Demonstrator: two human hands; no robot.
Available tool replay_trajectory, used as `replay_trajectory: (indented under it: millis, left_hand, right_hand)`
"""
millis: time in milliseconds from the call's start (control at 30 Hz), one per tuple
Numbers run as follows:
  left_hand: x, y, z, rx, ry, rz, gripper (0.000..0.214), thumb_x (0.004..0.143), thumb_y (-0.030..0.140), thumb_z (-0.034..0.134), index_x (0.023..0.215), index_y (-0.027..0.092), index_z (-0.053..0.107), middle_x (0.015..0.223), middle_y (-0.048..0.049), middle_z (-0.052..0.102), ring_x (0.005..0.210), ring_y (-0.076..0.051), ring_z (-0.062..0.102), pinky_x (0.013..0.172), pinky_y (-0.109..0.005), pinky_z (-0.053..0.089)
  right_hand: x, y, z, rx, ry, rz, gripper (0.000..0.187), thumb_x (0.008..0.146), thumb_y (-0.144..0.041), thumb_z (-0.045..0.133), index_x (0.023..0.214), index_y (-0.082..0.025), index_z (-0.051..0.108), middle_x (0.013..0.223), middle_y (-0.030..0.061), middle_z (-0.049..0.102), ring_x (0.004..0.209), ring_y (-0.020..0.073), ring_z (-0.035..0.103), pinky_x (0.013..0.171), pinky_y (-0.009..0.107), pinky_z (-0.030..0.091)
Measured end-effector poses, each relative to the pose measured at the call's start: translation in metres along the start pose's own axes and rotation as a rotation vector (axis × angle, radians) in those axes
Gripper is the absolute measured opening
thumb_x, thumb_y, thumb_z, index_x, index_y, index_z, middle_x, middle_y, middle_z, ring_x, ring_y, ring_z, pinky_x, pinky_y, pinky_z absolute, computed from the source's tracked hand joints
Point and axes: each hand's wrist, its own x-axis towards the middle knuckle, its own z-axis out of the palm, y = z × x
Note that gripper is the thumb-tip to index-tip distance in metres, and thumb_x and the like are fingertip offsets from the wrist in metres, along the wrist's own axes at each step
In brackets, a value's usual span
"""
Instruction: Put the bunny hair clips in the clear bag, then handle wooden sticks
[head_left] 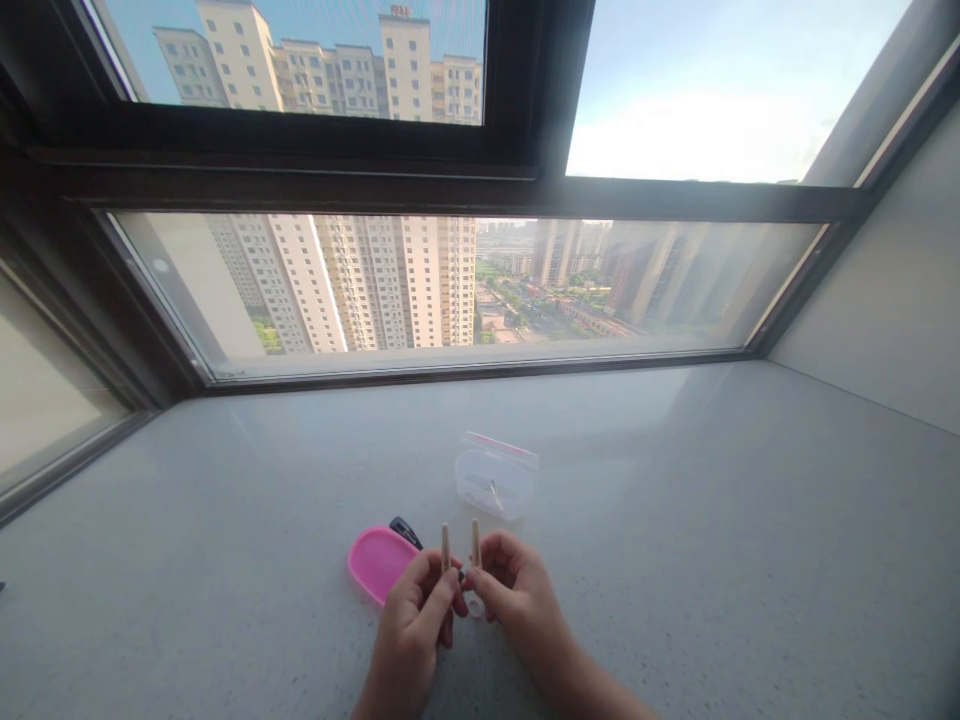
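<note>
My left hand (416,615) is closed, pinching a thin beige stick (445,545) that points up. Beside it my right hand (521,590) pinches a similar beige stick (475,542), also upright and a small gap apart from the first. A small dark bit shows between the fingertips; what it is I cannot make out. Just below the fingertips is a small clear round piece (475,606), partly hidden by the fingers. Left of my left hand lies a pink oval tray or lid (379,562), with a black item (405,532) at its upper edge.
A clear plastic oval container (495,480) stands beyond my hands, with a small slender object in it and a clear strip with a pink line (502,449) at its far edge. All rests on a pale speckled sill (712,540) below a dark-framed window (517,200).
</note>
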Motion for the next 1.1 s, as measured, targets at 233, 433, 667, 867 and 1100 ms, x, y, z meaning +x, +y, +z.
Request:
replay_trajectory:
  millis: [233,433,667,867,1100]
  left_hand:
    - [0.0,-0.0018,-0.0002,0.007,-0.015,0.014,0.028,0.08,0.042,0.058,0.081,0.014,0.059,0.058,0.0029,0.053,0.041,-0.005,0.038,0.039,-0.016,0.027]
    - [-0.0007,-0.0036,-0.0015,0.009,-0.024,0.016,0.028,0.08,0.042,0.058,0.081,0.014,0.059,0.058,0.0031,0.053,0.041,-0.005,0.039,0.039,-0.016,0.027]
    - [0.0003,-0.001,-0.0001,-0.004,-0.01,0.003,0.03,0.078,0.044,0.061,0.081,0.014,0.06,0.057,0.0028,0.054,0.041,-0.006,0.04,0.038,-0.016,0.028]
    - [0.0013,-0.0015,0.0012,-0.017,0.001,0.008,0.032,0.075,0.045,0.063,0.081,0.014,0.059,0.056,0.0027,0.054,0.04,-0.006,0.04,0.038,-0.016,0.028]
    - [0.0001,0.0014,0.0015,-0.012,0.003,0.004,0.032,0.076,0.045,0.062,0.079,0.014,0.06,0.056,0.002,0.055,0.04,-0.006,0.04,0.038,-0.016,0.029]
  right_hand:
    - [0.0001,0.001,0.0001,-0.004,0.001,0.009,0.029,0.069,-0.038,0.069,0.068,-0.017,0.05,0.059,-0.0031,0.05,0.047,0.0088,0.043,0.04,0.018,0.038]
    - [-0.0002,0.0002,0.0011,-0.001,-0.001,0.006,0.029,0.069,-0.038,0.069,0.069,-0.016,0.051,0.058,-0.003,0.051,0.047,0.0089,0.044,0.039,0.018,0.037]
    - [0.0007,0.0019,0.0002,0.005,-0.008,0.002,0.03,0.069,-0.039,0.07,0.068,-0.016,0.05,0.058,-0.0028,0.052,0.047,0.0091,0.045,0.039,0.018,0.037]
    - [0.0004,0.0014,0.0012,0.015,0.007,0.002,0.032,0.068,-0.04,0.071,0.068,-0.016,0.05,0.057,-0.0037,0.05,0.046,0.0084,0.043,0.039,0.018,0.037]
    - [0.0005,0.0025,0.0012,-0.008,0.013,-0.003,0.033,0.07,-0.043,0.07,0.069,-0.017,0.05,0.057,-0.0051,0.047,0.046,0.0088,0.043,0.039,0.018,0.036]
